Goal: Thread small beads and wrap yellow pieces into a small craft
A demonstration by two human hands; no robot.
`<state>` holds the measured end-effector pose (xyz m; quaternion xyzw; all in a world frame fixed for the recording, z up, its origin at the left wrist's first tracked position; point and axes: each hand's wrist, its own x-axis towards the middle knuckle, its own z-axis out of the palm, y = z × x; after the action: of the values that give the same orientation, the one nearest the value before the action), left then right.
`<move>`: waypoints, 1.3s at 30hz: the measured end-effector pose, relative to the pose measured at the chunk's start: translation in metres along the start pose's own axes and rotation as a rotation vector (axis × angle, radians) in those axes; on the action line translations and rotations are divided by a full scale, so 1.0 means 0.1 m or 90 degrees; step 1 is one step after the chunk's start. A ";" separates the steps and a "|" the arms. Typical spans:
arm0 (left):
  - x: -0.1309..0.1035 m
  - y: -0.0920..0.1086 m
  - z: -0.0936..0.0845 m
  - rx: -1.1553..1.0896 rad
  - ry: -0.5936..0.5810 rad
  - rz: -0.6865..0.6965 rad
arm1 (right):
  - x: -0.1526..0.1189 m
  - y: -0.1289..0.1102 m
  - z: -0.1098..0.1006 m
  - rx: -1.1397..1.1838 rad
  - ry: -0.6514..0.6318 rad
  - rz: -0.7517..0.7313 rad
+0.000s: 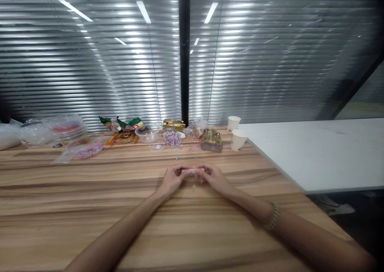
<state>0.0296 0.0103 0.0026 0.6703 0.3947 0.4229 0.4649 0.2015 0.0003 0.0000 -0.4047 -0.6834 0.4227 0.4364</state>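
Both hands meet over the middle of the wooden table [144, 220]. My left hand [174, 179] pinches one end of a small pale, partly see-through piece [193, 171]. At its other end my right hand [212, 177] pinches it too, with a bracelet on that forearm. The piece is too small and blurred to name. Tiny bits [194, 186] lie just below the fingers, and a small green bit [177, 158] lies beyond them.
Along the back stand a clear bowl [147, 135], a bag of colourful small pieces [173, 137], a gold-brown block [211, 141], two paper cups [239, 140] and green packets [132, 124]. Stacked plastic lids [67, 128] stand left; a white table [318, 156] adjoins right.
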 end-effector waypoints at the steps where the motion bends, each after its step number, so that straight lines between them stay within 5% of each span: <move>1: 0.00 -0.01 0.00 -0.004 0.018 0.004 | 0.00 0.01 0.00 0.014 0.011 0.003; 5: 0.00 -0.03 0.00 -0.026 0.078 0.002 | 0.01 0.05 0.01 0.029 0.052 0.022; 25: -0.01 0.06 0.00 0.011 0.007 0.013 | 0.01 0.05 0.00 0.006 0.015 0.012; 39: 0.01 -0.07 0.00 -0.042 0.070 0.002 | 0.01 0.01 0.01 0.046 0.025 0.035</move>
<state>0.0289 0.0131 -0.0035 0.6312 0.4041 0.4727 0.4635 0.2004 0.0016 -0.0004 -0.4155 -0.6474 0.4512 0.4524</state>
